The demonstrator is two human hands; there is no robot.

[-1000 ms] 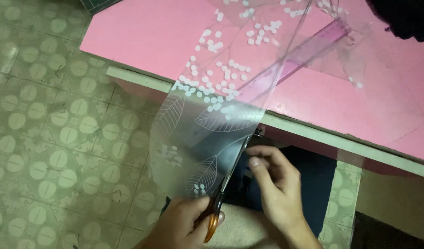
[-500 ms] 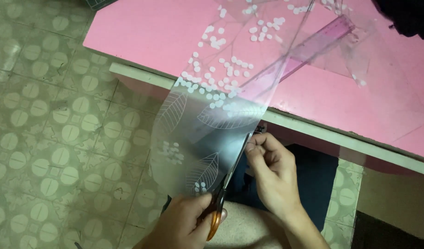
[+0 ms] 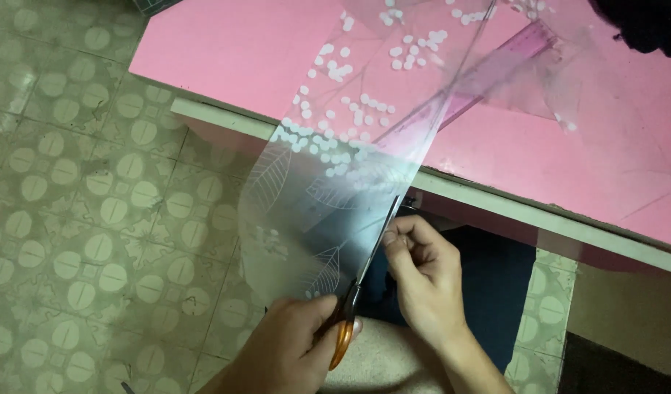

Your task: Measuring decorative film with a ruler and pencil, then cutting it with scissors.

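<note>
Off the near edge of the pink-topped table (image 3: 226, 58), a clear plastic film printed with white dots and leaf outlines (image 3: 313, 197) hangs down toward my lap, its upper part lying on the tabletop over a translucent purple ruler (image 3: 496, 66). My left hand (image 3: 284, 350) is clenched around the orange handles of a pair of scissors (image 3: 364, 277), whose blades run up along the film's right edge toward the table lip. My right hand (image 3: 423, 277) pinches that same edge just beside the blades, thumb and fingertips closed on the sheet.

The film looks very light, thin and floppy, bowing under its own weight, and its glossy surface is probably slippery. I judge it will buckle or slide away from the blades unless kept taut, so the best hold is right at the cut line, close to the scissors. It would likely crease if gripped hard. Below is patterned green tile floor (image 3: 80, 219).
</note>
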